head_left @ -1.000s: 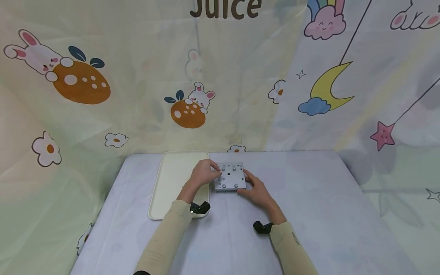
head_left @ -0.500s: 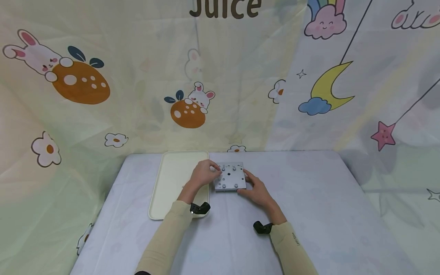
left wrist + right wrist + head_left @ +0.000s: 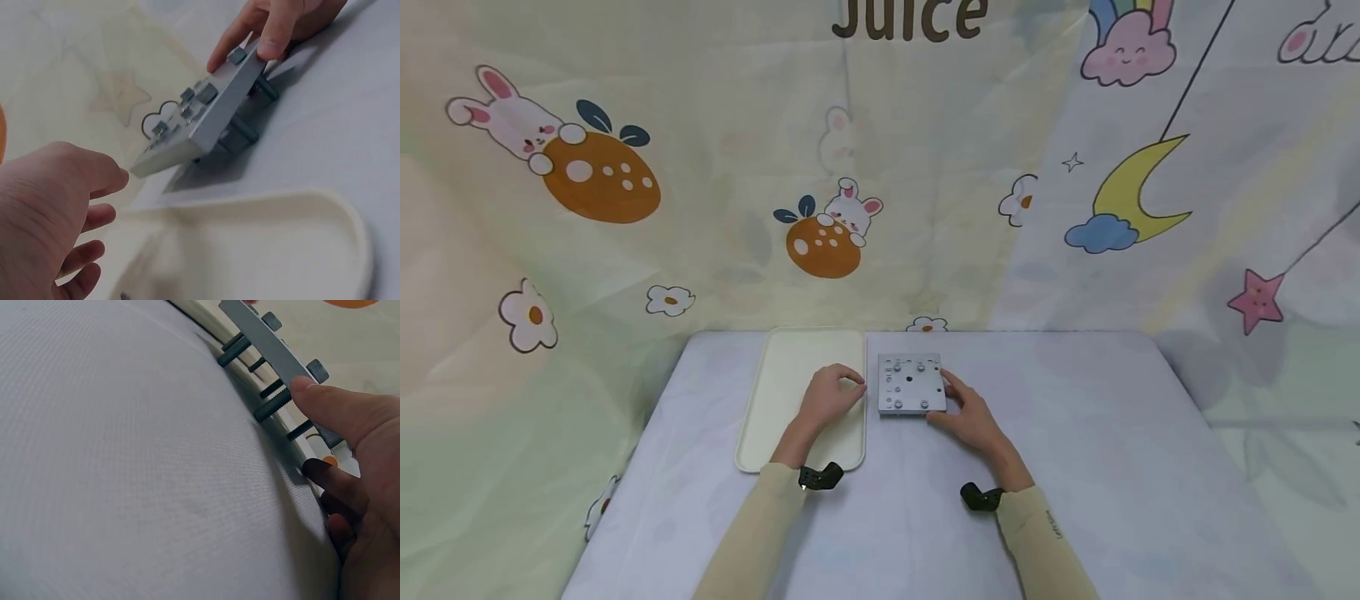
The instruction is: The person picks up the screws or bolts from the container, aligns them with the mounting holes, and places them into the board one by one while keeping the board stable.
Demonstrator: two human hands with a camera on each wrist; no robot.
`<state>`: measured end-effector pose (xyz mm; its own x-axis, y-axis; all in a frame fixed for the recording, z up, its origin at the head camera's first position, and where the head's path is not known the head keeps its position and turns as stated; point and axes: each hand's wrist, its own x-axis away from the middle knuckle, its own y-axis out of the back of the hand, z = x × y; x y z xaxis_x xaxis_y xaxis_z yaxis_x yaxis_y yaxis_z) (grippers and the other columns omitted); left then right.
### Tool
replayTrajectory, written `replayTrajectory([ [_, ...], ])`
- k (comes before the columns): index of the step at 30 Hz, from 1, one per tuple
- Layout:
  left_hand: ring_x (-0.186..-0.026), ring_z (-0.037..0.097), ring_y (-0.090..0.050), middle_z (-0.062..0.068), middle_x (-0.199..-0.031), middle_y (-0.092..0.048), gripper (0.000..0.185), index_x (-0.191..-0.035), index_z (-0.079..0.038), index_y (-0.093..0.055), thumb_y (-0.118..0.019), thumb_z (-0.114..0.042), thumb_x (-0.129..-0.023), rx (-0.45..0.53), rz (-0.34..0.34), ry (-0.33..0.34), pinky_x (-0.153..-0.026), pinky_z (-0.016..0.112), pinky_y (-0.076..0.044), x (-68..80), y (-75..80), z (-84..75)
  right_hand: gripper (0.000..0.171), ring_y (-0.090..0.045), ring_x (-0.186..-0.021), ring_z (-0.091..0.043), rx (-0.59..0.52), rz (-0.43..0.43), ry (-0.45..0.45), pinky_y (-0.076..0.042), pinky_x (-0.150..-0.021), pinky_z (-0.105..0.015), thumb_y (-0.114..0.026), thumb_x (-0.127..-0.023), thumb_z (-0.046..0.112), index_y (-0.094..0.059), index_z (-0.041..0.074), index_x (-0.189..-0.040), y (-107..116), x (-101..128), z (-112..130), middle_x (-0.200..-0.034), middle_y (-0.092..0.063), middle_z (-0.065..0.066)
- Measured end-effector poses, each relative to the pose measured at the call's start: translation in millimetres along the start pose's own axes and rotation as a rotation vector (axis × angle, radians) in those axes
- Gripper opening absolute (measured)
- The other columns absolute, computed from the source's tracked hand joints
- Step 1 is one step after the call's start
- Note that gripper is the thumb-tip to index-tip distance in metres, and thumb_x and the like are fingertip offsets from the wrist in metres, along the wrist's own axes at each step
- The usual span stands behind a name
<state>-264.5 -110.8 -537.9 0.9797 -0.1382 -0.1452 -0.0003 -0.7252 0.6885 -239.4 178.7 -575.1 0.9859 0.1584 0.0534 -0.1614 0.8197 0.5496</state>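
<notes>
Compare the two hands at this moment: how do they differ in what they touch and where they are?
The right hand pinches the near right edge of the grey metal plate; the left hand is off the plate. The left hand lies over the cream tray, fingers loosely curled and holding nothing visible; the right hand rests on the table. Both wear beige sleeves.

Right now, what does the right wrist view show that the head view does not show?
Only the right wrist view shows the dark threaded bolts that stick out below the metal plate and hold it above the tablecloth.

Only the head view shows the left hand over the cream tray, apart from the plate, and the cartoon backdrop.

Both show the right hand holding the plate's edge.
</notes>
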Motion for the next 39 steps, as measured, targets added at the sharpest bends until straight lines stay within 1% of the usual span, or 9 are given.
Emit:
replayTrajectory([
  [6,-0.103,0.023,-0.062,0.0,-0.098,-0.069,0.005,-0.088,-0.014,-0.075,-0.075,-0.017,-0.084,0.045,-0.059,-0.013,-0.092,0.043,-0.047,21.1,10.0,14.9,0.094,-0.034,-0.137,-0.034,0.002,-0.01,-0.016,-0.023,-0.111,-0.053,-0.08,-0.077,0.046,-0.029,0.029,-0.153,3.9,0.1,-1.0,-0.139,-0.05,-0.015],
  [11,-0.095,0.02,-0.063,-0.001,-0.095,-0.069,0.007,-0.089,-0.013,-0.075,-0.077,-0.015,-0.082,0.056,-0.097,-0.028,-0.086,0.04,-0.049,33.6,10.9,32.4,0.094,-0.033,-0.138,-0.033,0.009,-0.02,-0.045,-0.023,-0.112,-0.051,-0.081,-0.076,0.047,-0.028,0.031,-0.153,5.9,-0.6,-4.0,-0.14,-0.05,-0.013],
  [13,-0.095,0.02,-0.063,-0.001,-0.095,-0.069,0.009,-0.088,-0.013,-0.075,-0.078,-0.014,-0.08,0.056,-0.118,-0.025,-0.085,0.04,-0.049,38.6,11.0,37.5,0.094,-0.033,-0.138,-0.033,0.016,-0.018,-0.041,-0.023,-0.112,-0.051,-0.08,-0.077,0.047,-0.028,0.03,-0.153,6.0,-0.8,-5.6,-0.139,-0.051,-0.013],
  [16,-0.098,0.022,-0.062,-0.001,-0.097,-0.068,0.01,-0.088,-0.013,-0.075,-0.079,-0.014,-0.079,0.049,-0.145,-0.021,-0.089,0.041,-0.047,46.1,11.9,42.7,0.095,-0.033,-0.137,-0.033,0.017,-0.014,-0.025,-0.023,-0.111,-0.052,-0.08,-0.077,0.047,-0.027,0.029,-0.154,6.2,-1.1,-6.5,-0.138,-0.051,-0.014],
  [20,-0.103,0.026,-0.06,0.002,-0.101,-0.067,0.014,-0.09,-0.011,-0.074,-0.08,-0.014,-0.078,0.039,-0.159,-0.031,-0.093,0.043,-0.044,53.4,14.2,45.6,0.095,-0.034,-0.137,-0.034,0.011,-0.019,-0.009,-0.023,-0.111,-0.052,-0.081,-0.077,0.046,-0.028,0.028,-0.154,7.8,-0.9,-4.9,-0.137,-0.052,-0.014],
  [22,-0.104,0.027,-0.059,0.004,-0.103,-0.066,0.016,-0.093,-0.01,-0.074,-0.08,-0.012,-0.078,0.043,-0.174,-0.022,-0.093,0.044,-0.045,56.0,15.3,46.2,0.094,-0.033,-0.137,-0.034,0.005,-0.018,-0.002,-0.022,-0.112,-0.052,-0.08,-0.077,0.045,-0.028,0.028,-0.154,8.9,-0.9,-3.4,-0.137,-0.052,-0.014],
  [29,-0.104,0.031,-0.059,0.011,-0.105,-0.064,0.018,-0.095,-0.004,-0.074,-0.079,-0.006,-0.078,0.049,-0.236,0.053,-0.087,0.044,-0.049,60.0,15.6,48.0,0.093,-0.033,-0.138,-0.033,-0.006,-0.012,-0.004,-0.022,-0.112,-0.05,-0.081,-0.077,0.044,-0.028,0.029,-0.153,9.4,-2.3,0.4,-0.138,-0.051,-0.014],
  [35,-0.099,0.032,-0.057,0.011,-0.1,-0.062,0.017,-0.091,-0.003,-0.074,-0.081,-0.011,-0.077,0.017,-0.282,0.088,-0.088,0.045,-0.046,60.6,13.4,47.3,0.093,-0.034,-0.137,-0.032,-0.016,-0.011,-0.001,-0.022,-0.112,-0.05,-0.081,-0.077,0.043,-0.029,0.028,-0.153,5.0,-2.9,1.2,-0.137,-0.052,-0.013],
  [39,-0.094,0.031,-0.056,0.01,-0.096,-0.06,0.017,-0.087,-0.003,-0.075,-0.082,-0.014,-0.076,-0.028,-0.3,0.127,-0.084,0.044,-0.046,63.2,12.0,45.1,0.094,-0.033,-0.138,-0.032,-0.024,0.002,-0.003,-0.022,-0.113,-0.049,-0.081,-0.077,0.043,-0.029,0.028,-0.153,1.2,-1.8,1.4,-0.137,-0.052,-0.013],
])
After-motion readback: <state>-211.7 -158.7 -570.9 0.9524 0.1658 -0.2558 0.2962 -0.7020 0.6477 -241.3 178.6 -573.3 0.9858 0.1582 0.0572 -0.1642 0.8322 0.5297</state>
